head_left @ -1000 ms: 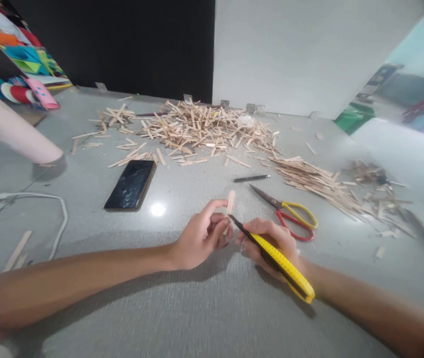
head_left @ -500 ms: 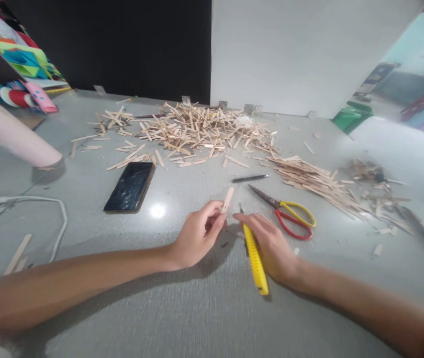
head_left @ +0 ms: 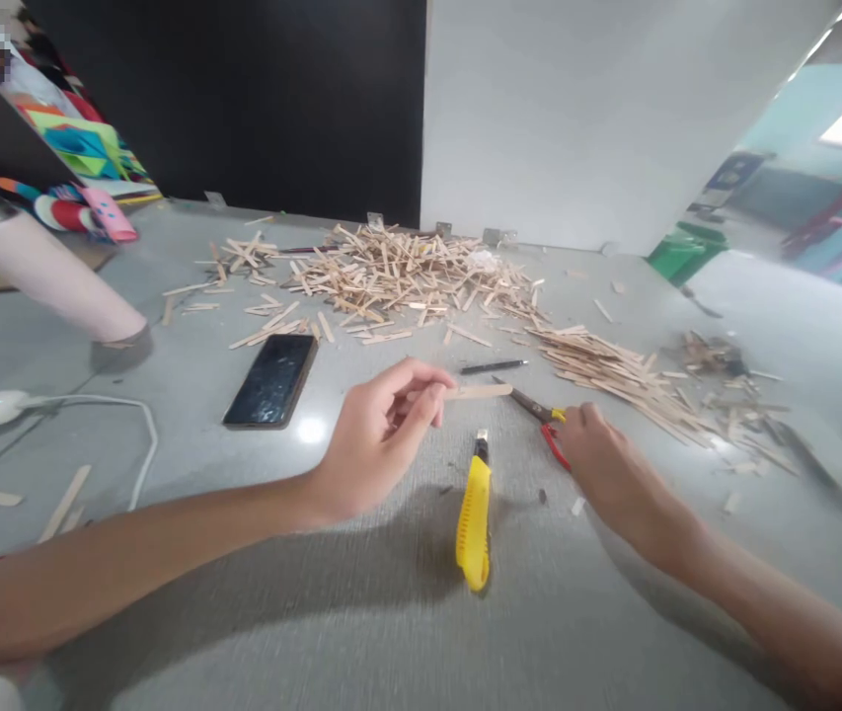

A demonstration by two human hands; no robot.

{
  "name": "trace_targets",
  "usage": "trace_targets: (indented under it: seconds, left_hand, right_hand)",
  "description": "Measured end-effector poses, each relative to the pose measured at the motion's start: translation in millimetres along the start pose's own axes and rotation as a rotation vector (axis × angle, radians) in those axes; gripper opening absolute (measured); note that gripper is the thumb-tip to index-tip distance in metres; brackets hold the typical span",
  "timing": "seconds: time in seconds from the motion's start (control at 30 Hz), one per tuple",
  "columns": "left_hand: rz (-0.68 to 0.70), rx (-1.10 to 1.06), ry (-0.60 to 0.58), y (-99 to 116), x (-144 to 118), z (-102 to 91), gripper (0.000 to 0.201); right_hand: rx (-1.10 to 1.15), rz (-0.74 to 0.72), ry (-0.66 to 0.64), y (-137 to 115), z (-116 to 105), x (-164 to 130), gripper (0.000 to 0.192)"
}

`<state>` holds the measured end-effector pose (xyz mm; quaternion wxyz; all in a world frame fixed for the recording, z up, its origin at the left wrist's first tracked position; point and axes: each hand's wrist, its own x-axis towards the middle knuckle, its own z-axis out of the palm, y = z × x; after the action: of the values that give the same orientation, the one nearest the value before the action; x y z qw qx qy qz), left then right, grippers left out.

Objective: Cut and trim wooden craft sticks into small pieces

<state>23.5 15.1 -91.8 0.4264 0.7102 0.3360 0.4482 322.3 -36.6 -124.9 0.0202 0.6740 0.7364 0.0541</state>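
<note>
Pinching a stick (head_left: 478,392), left fingers (head_left: 421,400) hover over grey table (head_left: 361,612); right unclear.

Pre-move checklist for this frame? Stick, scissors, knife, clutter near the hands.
1. Left hand grips stick: ok, pinched at one end, held level above the table.
2. Right hand on scissors: ok, it covers the handles; firm grip cannot tell.
3. Scissors shut: ok, blades lie together.
4. Knife released: ok, flat on the table between the hands.
5. Knife blade retracted: cannot tell, tip too small.
6. Phone away from the hands: ok, off to the left.
</note>
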Motion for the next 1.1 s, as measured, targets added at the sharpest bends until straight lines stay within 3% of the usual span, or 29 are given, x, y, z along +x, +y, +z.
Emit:
trace_targets:
  seconds: [0.13, 0.3, 0.47, 0.5, 0.57, 0.63, 0.7, 0.8, 0.9, 1.1]
  left_hand:
    - [-0.005, 0.183, -0.244, 39, 24, -25.5, 0.018]
    - [-0.029, 0.429, -0.444, 70, 43, -51.6, 0.020]
    - [-0.014, 0.442, -0.415, 70, 40, -65.5, 0.026]
    - [-0.011, 0.444, -0.403, 69, 39, -67.5, 0.027]
    - [-0.016, 0.457, -0.375, 68, 37, -70.7, 0.028]
    - [-0.015, 0.472, -0.345, 68, 37, -72.8, 0.026]
    - [0.000, 0.476, -0.328, 68, 38, -73.8, 0.024]
    - [0.022, 0.480, -0.330, 71, 37, -73.9, 0.027]
    - [0.034, 0.485, -0.358, 73, 35, -72.7, 0.031]
    - [0.046, 0.446, -0.364, 78, 27, -67.4, 0.030]
  right_hand:
    - [0.015, 0.049, -0.085, 6, 1, 5, 0.027]
    - [0.149, 0.067, -0.011, 1, 9, 21, 0.016]
    - [0.363, 0.092, 0.089, -4, -1, 28, 0.009]
    - [0.424, 0.070, 0.079, -6, -7, 26, 0.016]
    - [0.624, -0.014, -0.002, -14, -20, 18, 0.038]
    - [1.091, -0.115, -0.185, -24, -31, 3, 0.049]
    - [1.298, -0.206, -0.222, -34, -36, -15, 0.055]
    - [1.424, -0.204, -0.245, -45, -34, -41, 0.058]
    - [1.529, -0.159, -0.376, -50, -31, -57, 0.055]
    - [1.511, -0.070, -0.558, -60, -48, -59, 0.062]
